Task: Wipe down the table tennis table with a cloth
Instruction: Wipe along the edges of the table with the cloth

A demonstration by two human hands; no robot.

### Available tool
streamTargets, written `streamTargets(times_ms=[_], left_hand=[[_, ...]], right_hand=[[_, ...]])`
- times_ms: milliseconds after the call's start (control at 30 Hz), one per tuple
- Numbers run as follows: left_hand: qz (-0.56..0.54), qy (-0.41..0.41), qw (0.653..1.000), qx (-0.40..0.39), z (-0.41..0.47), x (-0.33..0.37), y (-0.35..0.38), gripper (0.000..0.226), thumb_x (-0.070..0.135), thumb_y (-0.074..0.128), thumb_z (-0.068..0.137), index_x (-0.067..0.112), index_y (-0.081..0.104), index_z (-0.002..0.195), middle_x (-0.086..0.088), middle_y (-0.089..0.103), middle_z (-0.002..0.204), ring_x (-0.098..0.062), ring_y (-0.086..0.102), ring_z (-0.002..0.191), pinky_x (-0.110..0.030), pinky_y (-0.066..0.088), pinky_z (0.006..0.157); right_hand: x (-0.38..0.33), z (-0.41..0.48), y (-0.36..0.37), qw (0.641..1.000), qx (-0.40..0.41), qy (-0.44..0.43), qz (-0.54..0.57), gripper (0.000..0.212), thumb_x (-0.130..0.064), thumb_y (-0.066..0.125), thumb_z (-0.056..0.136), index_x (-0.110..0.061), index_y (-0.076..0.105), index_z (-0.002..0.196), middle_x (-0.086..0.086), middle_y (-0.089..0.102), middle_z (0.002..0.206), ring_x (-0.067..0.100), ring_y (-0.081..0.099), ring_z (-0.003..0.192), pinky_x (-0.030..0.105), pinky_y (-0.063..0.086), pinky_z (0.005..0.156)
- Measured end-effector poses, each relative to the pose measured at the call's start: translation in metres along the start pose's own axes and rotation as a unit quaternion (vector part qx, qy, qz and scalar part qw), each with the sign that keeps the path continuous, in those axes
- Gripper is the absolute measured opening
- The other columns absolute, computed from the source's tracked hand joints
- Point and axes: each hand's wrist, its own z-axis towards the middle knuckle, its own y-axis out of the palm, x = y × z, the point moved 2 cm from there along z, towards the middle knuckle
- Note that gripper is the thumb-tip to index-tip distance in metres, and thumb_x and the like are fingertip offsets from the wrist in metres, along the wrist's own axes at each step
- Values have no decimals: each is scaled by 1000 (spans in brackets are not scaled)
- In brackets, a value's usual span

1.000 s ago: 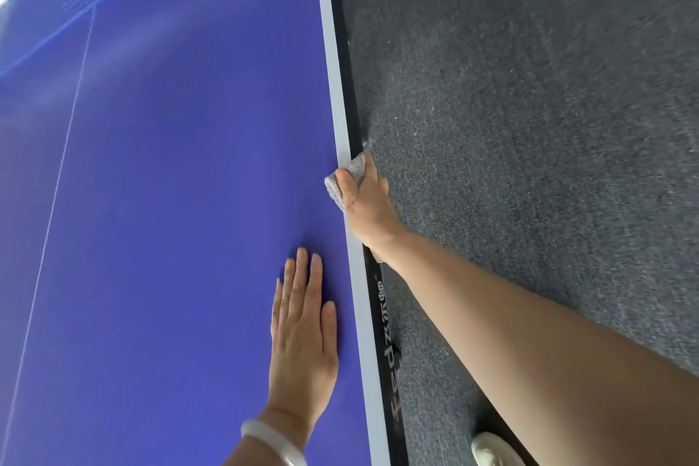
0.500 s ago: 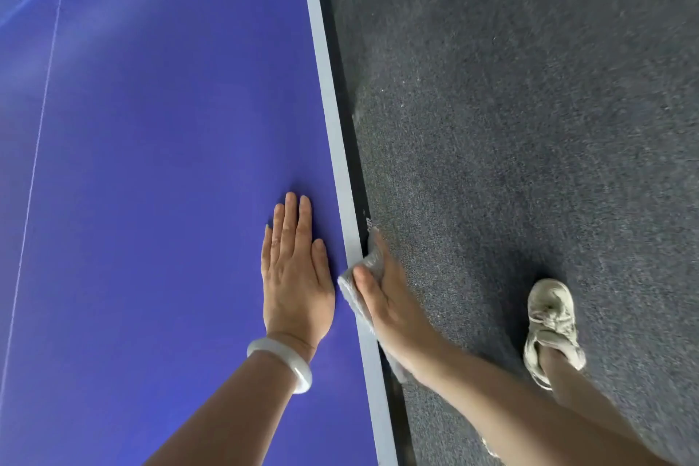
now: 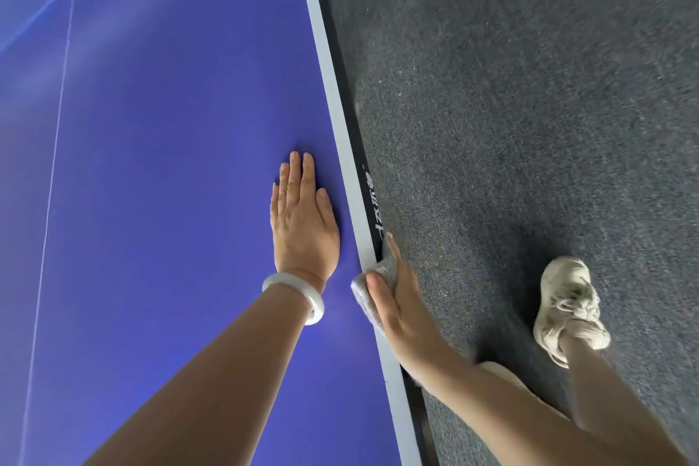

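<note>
The cloth [image 3: 385, 265] is lying over the right edge of the table tennis table [image 3: 159, 170], the right hand [image 3: 399, 305] pinching it there, while just beyond the left hand [image 3: 304, 227] is resting flat, fingers straight and together.

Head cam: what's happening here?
A person is wiping the long edge of the blue table tennis table. The right hand grips a grey cloth wrapped over the white border and dark side rim, thumb on top. The left hand lies flat on the blue top just beside it, a white bangle on its wrist. One pale shoe stands on the grey carpet alongside.
</note>
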Motion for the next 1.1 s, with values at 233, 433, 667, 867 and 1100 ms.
streamTargets(times_ms=[233, 433, 667, 867, 1100], left_hand=[[-28, 2, 1000, -3, 0, -4, 0, 50, 18, 27, 106, 14, 19, 155, -1, 12, 164, -13, 6, 151, -33, 3, 123], [-32, 9, 999, 13, 0, -6, 0, 49, 18, 29, 106, 12, 23, 154, -4, 17, 163, -17, 11, 151, -34, 5, 123], [-242, -60, 968, 3, -7, -12, -11, 40, 14, 44, 103, 15, 48, 143, 3, 33, 157, -9, 21, 148, -26, 14, 121], [-129, 59, 989, -47, -88, -3, -14, 48, 12, 40, 104, 6, 33, 150, -6, 22, 161, -19, 13, 151, -37, 13, 123], [-8, 45, 998, -39, -140, 2, -8, 60, 34, 13, 100, 9, 20, 154, -4, 13, 163, -19, 6, 152, -44, 10, 123]], right_hand=[[-50, 98, -2, 998, 55, 36, -22, 59, -48, 41, 102, -21, 27, 152, 10, 40, 148, 27, 36, 138, 38, 26, 113], [-16, 18, 0, 999, 41, -1, -29, 58, -49, 45, 100, -32, 23, 151, -2, 35, 139, 7, 36, 119, 13, 21, 101], [-2, 6, -2, 998, 26, 29, -52, 69, -43, 43, 102, -20, 11, 159, 12, 32, 151, 19, 35, 134, 6, 20, 84], [1, 7, -1, 999, 22, 31, -39, 70, -46, 42, 102, -22, 8, 159, 15, 27, 156, 25, 25, 144, 20, 22, 101], [0, -6, 1, 999, 38, 25, -22, 67, -44, 41, 103, -24, 10, 159, 16, 29, 155, 24, 28, 143, 10, 18, 87]])
